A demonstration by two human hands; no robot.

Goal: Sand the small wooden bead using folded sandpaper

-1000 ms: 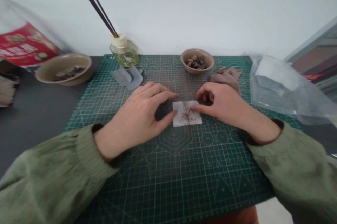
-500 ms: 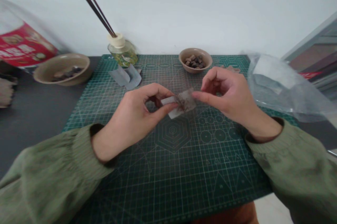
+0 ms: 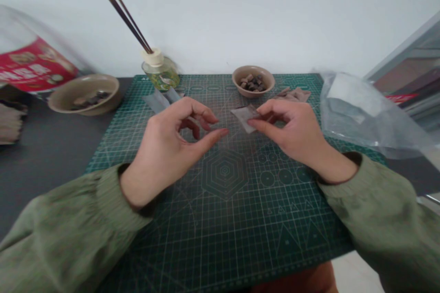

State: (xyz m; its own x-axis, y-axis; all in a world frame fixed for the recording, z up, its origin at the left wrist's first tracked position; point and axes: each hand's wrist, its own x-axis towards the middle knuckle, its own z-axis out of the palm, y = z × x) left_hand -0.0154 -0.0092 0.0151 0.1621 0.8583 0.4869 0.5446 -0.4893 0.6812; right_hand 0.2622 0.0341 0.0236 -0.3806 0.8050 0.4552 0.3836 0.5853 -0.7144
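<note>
My right hand (image 3: 292,128) pinches a small translucent packet (image 3: 244,118) between thumb and fingers, over the green cutting mat (image 3: 223,219). Left of the packet, my left hand (image 3: 175,146) has its thumb and fingers apart with nothing between them. Behind my left hand lie grey-white sachets (image 3: 157,100), partly hidden by it. A small brown bowl (image 3: 253,93) with dark and brown chunks stands behind the packet. Brownish packets (image 3: 297,94) lie in a pile just behind my right hand.
On the left are a larger bowl (image 3: 84,107) with chunks, a red-labelled bag (image 3: 37,63) and a torn brown piece (image 3: 10,121). A reed diffuser (image 3: 161,72) stands at the back. A clear plastic bag (image 3: 360,114) lies over the mat's right side.
My left hand has let go of the packet and its fingers have parted. My right hand now grips the packet, which has turned. The view has shifted slightly.
</note>
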